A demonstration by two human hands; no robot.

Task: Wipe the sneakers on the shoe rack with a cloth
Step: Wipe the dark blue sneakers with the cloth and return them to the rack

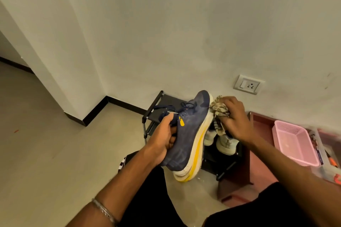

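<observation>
- Your left hand (167,139) is gripping the navy sneaker (191,131) at frame centre; keep bracing it.
- Your right hand (235,118) is clutching the bunched cloth (218,108) against the sole edge; press firmly.

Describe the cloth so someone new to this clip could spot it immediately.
Find the wall socket low on the white wall, then look just below it. There the right hand grips a bunched cloth against the white sole of the navy sneaker; its mottled beige-brown pattern sets it apart.

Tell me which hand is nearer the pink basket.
Right. The right hand, holding the cloth, is just left of the basket; the left hand holds the sneaker farther left.
</observation>
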